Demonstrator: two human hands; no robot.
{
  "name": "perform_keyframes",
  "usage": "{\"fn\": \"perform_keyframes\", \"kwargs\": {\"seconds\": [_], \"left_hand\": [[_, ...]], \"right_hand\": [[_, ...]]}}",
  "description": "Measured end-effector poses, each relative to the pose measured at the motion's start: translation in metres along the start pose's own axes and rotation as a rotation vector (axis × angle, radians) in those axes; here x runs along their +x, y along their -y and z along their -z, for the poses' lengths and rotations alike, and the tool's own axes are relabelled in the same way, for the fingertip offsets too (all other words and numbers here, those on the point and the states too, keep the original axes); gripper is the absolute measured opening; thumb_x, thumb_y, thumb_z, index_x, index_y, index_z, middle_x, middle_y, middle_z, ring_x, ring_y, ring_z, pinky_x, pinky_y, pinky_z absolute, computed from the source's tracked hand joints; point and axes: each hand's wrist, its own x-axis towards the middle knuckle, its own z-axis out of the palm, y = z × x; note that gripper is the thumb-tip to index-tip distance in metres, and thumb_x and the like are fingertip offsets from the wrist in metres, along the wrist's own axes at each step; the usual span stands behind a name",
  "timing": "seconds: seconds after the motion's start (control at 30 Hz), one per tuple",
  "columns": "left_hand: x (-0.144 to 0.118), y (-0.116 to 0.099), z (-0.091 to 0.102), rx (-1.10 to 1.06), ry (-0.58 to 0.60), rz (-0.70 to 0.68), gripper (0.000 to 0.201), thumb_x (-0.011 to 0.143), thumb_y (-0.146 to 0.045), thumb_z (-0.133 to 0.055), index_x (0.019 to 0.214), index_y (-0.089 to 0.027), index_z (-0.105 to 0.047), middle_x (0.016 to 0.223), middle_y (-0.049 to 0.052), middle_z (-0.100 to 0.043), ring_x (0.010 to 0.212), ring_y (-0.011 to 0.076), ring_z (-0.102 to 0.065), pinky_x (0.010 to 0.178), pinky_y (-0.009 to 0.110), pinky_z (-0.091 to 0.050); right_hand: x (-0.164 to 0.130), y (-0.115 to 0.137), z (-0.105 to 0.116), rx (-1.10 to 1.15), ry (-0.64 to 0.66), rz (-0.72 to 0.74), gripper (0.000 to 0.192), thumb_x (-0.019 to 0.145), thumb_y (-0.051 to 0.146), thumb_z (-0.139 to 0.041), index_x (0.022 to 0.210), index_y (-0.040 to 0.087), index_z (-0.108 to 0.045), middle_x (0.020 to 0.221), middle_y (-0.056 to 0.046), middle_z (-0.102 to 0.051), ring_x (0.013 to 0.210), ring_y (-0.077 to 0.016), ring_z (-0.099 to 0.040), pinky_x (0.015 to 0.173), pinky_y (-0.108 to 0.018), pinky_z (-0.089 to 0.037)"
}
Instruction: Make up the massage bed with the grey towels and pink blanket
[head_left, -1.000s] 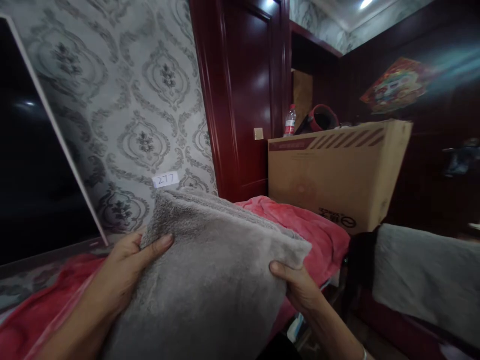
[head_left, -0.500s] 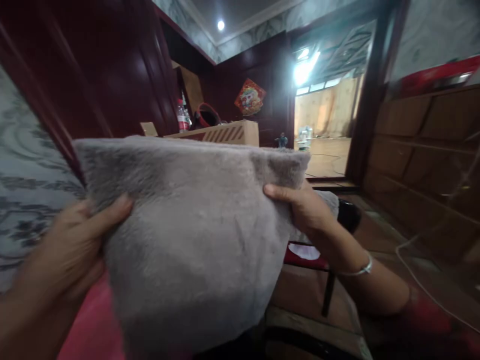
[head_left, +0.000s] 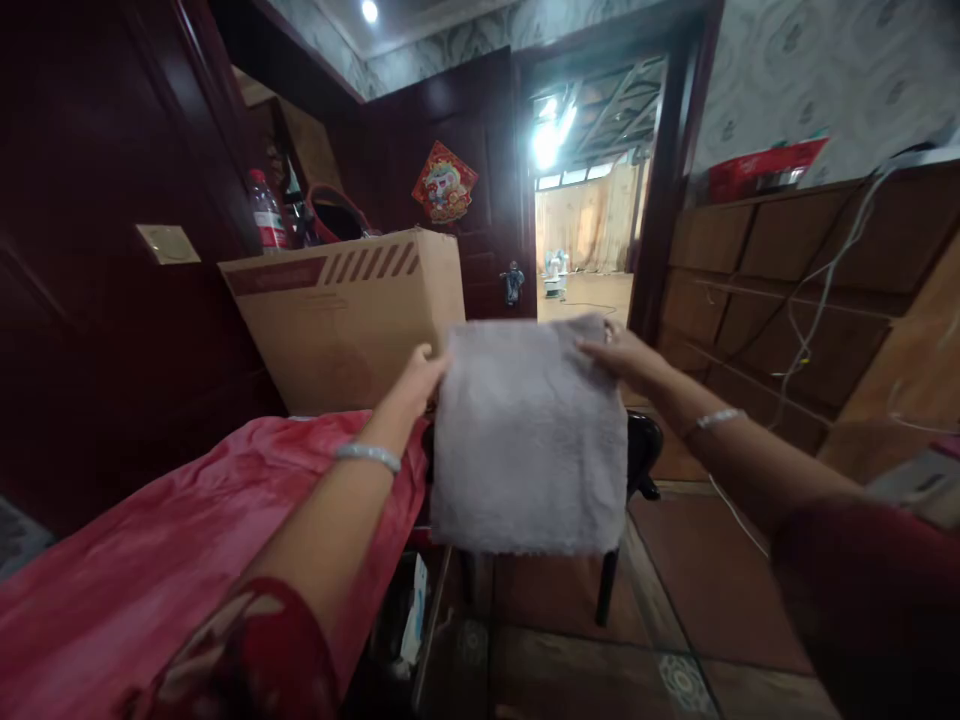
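Both arms were stretched forward at chest height. The left hand (head_left: pixel 418 378) pinched the upper left corner of a grey plush cushion cover (head_left: pixel 529 437); the right hand (head_left: pixel 624 355) gripped the upper right corner, fingers closed over the top edge. The cover hung flat and square between the two hands, its lower edge free, in front of a dark chair (head_left: pixel 639 460) whose seat and legs showed at its right side and below. Whether the cover touched the chair could not be told, since the fabric hid that part.

A silver bracelet (head_left: pixel 367 455) sat on the left wrist, and another on the right. To the left lay a red blanket (head_left: pixel 180 540), just beside the hanging cover. Behind it stood a cardboard box (head_left: pixel 345 315), with a water bottle (head_left: pixel 266 212) at its far left edge. An open doorway (head_left: pixel 585 240) lay straight ahead, brightly lit. A white cable (head_left: pixel 817 290) trailed down the wooden panelling at right.
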Motion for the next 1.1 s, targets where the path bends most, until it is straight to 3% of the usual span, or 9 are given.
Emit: {"fn": "perform_keyframes", "kwargs": {"seconds": [0.07,0.13,0.23,0.37,0.57,0.67,0.73,0.93,1.1], "left_hand": [[0.002,0.03,-0.016,0.222,-0.012,-0.085,0.047,0.082,-0.032,-0.071,0.125,-0.013,-0.064,0.131,0.021,-0.065,0.128,0.0328,-0.059,0.108,0.046,-0.046],[-0.001,0.051,-0.025,0.398,-0.023,-0.197,0.042,0.087,-0.034,-0.065,0.124,-0.014,-0.067,0.136,0.019,-0.062,0.135,0.0324,-0.053,0.115,0.047,-0.038],[-0.001,0.065,-0.027,0.519,-0.019,-0.299,0.042,0.093,-0.038,-0.054,0.125,-0.015,-0.067,0.135,0.017,-0.063,0.131,0.0305,-0.055,0.115,0.046,-0.039],[0.004,0.065,-0.026,0.529,-0.002,-0.322,0.044,0.093,-0.04,-0.053,0.125,-0.013,-0.067,0.133,0.018,-0.064,0.13,0.0296,-0.056,0.112,0.044,-0.041],[-0.002,0.064,-0.015,0.368,0.02,-0.272,0.053,0.087,-0.035,-0.061,0.135,-0.011,-0.058,0.141,0.019,-0.059,0.132,0.0301,-0.055,0.116,0.046,-0.037],[-0.004,0.068,-0.005,0.321,0.128,-0.391,0.055,0.084,-0.026,-0.063,0.138,-0.016,-0.056,0.145,0.014,-0.055,0.136,0.0265,-0.05,0.119,0.044,-0.035],[-0.002,0.069,-0.004,0.34,0.131,-0.457,0.053,0.083,-0.02,-0.061,0.136,-0.018,-0.059,0.142,0.012,-0.055,0.135,0.0246,-0.049,0.12,0.043,-0.034],[0.01,0.057,-0.023,0.348,-0.003,-0.479,0.052,0.081,-0.005,-0.055,0.127,-0.026,-0.068,0.121,0.008,-0.055,0.122,0.021,-0.055,0.119,0.042,-0.036],[0.02,0.052,-0.032,0.391,-0.009,-0.429,0.042,0.086,-0.009,-0.05,0.119,-0.02,-0.073,0.121,0.01,-0.061,0.117,0.0216,-0.059,0.113,0.039,-0.042]], "right_hand": [[-0.005,-0.032,0.0,-0.203,-0.049,0.009,0.066,0.074,0.038,-0.077,0.134,0.014,-0.061,0.132,-0.02,-0.065,0.119,-0.035,-0.063,0.103,-0.05,-0.048],[-0.01,-0.054,0.002,-0.307,-0.026,0.042,0.057,0.08,0.045,-0.07,0.129,0.015,-0.066,0.134,-0.017,-0.064,0.127,-0.0341,-0.058,0.11,-0.049,-0.041],[-0.013,-0.062,0.004,-0.334,0.024,0.101,0.045,0.084,0.047,-0.063,0.117,0.019,-0.074,0.127,-0.011,-0.07,0.126,-0.031,-0.059,0.111,-0.046,-0.041],[-0.015,-0.055,0.006,-0.394,-0.01,0.126,0.039,0.085,0.047,-0.06,0.108,0.021,-0.078,0.119,-0.009,-0.073,0.12,-0.0321,-0.063,0.106,-0.045,-0.046],[-0.042,-0.053,0.013,-0.447,-0.043,0.288,0.055,0.082,0.053,-0.064,0.129,0.024,-0.069,0.128,-0.009,-0.069,0.121,-0.0343,-0.062,0.103,-0.049,-0.048],[-0.048,-0.052,0.01,-0.423,-0.017,0.33,0.05,0.083,0.047,-0.063,0.125,0.022,-0.071,0.129,-0.01,-0.068,0.123,-0.0324,-0.061,0.107,-0.048,-0.046],[-0.046,-0.05,0.005,-0.401,-0.025,0.373,0.044,0.083,0.04,-0.061,0.12,0.02,-0.074,0.13,-0.011,-0.068,0.125,-0.031,-0.059,0.11,-0.048,-0.043],[-0.029,-0.036,0.005,-0.388,-0.03,0.404,0.03,0.076,0.022,-0.061,0.099,0.023,-0.08,0.117,-0.009,-0.072,0.118,-0.0292,-0.062,0.112,-0.051,-0.041],[-0.02,-0.034,0.008,-0.374,-0.042,0.287,0.03,0.078,0.023,-0.059,0.097,0.019,-0.081,0.111,-0.008,-0.075,0.112,-0.0287,-0.065,0.104,-0.045,-0.047]]}}
